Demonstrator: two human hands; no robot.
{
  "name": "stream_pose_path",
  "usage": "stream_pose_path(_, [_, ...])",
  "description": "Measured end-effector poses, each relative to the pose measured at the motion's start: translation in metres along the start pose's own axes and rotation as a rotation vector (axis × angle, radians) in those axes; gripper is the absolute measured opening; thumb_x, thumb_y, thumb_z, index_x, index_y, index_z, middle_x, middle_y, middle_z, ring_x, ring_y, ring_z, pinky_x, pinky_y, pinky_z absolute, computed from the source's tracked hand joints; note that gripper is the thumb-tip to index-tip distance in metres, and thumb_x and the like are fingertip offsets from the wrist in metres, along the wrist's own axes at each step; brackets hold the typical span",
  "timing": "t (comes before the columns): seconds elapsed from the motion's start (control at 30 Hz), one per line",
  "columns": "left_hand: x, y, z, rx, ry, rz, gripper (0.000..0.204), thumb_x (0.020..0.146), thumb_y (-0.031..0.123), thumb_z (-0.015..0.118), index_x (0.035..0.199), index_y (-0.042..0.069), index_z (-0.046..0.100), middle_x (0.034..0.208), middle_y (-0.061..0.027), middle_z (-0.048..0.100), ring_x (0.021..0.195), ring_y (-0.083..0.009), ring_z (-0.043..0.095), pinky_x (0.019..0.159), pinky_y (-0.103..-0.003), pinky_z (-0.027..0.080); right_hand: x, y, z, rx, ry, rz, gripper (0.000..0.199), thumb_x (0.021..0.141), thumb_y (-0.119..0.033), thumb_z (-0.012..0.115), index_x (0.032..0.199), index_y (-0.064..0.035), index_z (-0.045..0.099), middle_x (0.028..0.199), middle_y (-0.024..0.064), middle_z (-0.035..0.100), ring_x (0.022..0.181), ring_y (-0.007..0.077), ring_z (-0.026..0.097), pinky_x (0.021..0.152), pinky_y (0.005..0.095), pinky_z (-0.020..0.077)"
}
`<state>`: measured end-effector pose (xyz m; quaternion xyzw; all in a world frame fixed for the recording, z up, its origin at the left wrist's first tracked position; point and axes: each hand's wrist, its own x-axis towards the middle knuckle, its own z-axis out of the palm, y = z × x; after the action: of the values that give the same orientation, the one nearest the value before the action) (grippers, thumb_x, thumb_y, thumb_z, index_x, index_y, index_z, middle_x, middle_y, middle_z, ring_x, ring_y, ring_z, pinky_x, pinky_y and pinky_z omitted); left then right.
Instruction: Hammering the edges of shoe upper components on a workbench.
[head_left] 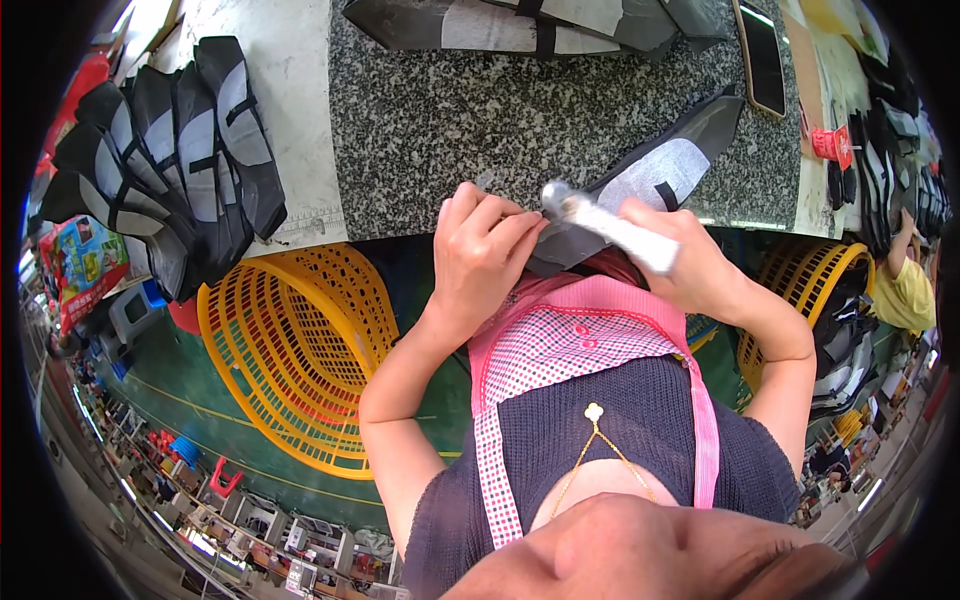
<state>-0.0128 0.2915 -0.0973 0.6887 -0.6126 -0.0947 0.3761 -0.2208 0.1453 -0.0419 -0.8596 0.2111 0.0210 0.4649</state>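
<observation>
My right hand (692, 262) is wrapped round a hammer (632, 238) with a white handle; its metal head points left toward my other hand. My left hand (478, 252) is closed in a pinch at the bench's near edge, next to the hammer head, on the tip of a flat black piece (690, 130) with a light grey patch and a short black strip. That piece lies slantwise across the speckled stone slab (440, 130), its near end over the edge, partly hidden by the hammer and my right hand. What exactly the left fingertips hold is hidden.
Similar black-and-grey pieces (215, 140) lie fanned at the left, and more (490, 25) at the far edge. A phone (762, 60) lies at the slab's right, near a red container (830, 145). Yellow baskets (300, 350) stand below on both sides. Another person (905, 290) is far right.
</observation>
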Motion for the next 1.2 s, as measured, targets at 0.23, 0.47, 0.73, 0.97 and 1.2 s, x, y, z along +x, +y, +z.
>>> stream_pose_path(0.23, [0.001,0.009,-0.003,0.12,-0.068,0.108,0.013,0.075,0.006,0.078,0.087,0.007,0.072,0.084,-0.0023,0.063,0.08,-0.0232,0.055,0.068,-0.037,0.044,0.005,-0.004,-0.001,-0.071,0.043,-0.034,0.017,0.089,-0.007,0.059,0.102,-0.001,0.049,0.076,0.0238,0.063,0.074,0.0462,0.065,0.063,0.0523,0.0506])
stream_pose_path(0.47, [-0.011,0.015,0.005,0.298,-0.051,0.182,0.016,0.078,0.012,0.07,0.092,0.004,0.071,0.085,-0.0028,0.059,0.083,-0.0217,0.055,0.069,-0.036,0.044,0.005,0.005,0.0,-0.128,0.057,-0.088,0.017,0.098,-0.015,0.057,0.101,-0.0018,0.048,0.074,0.0234,0.063,0.072,0.0455,0.064,0.062,0.0535,0.0502])
stream_pose_path(0.73, [-0.025,0.033,0.048,0.298,-0.107,0.391,0.04,0.079,0.016,0.066,0.113,-0.005,0.067,0.114,-0.0128,0.066,0.108,-0.0243,0.064,0.093,-0.038,0.053,0.019,0.006,-0.002,-0.123,0.017,-0.081,0.016,0.098,-0.016,0.057,0.101,-0.0022,0.05,0.074,0.0231,0.063,0.072,0.0455,0.064,0.062,0.0532,0.0504])
stream_pose_path(0.97, [-0.021,0.026,0.059,0.474,-0.011,0.458,0.031,0.082,0.019,0.061,0.109,0.008,0.07,0.107,-0.0072,0.062,0.101,-0.0199,0.061,0.084,-0.032,0.05,0.019,0.011,0.006,-0.17,-0.075,-0.064,0.015,0.095,-0.012,0.056,0.103,-0.0002,0.051,0.083,0.0265,0.064,0.083,0.047,0.064,0.069,0.0567,0.0486])
stream_pose_path(1.2, [0.018,0.008,-0.065,0.186,0.308,0.016,0.028,0.081,-0.007,0.065,0.107,0.003,0.073,0.085,-0.01,0.059,0.082,-0.0278,0.058,0.07,-0.037,0.048,-0.026,0.033,-0.058,0.608,0.596,-0.028,0.055,0.107,-0.054,0.039,0.096,-0.0015,0.051,0.064,-0.0052,0.041,0.053,0.0042,0.039,0.047,0.0219,0.0307])
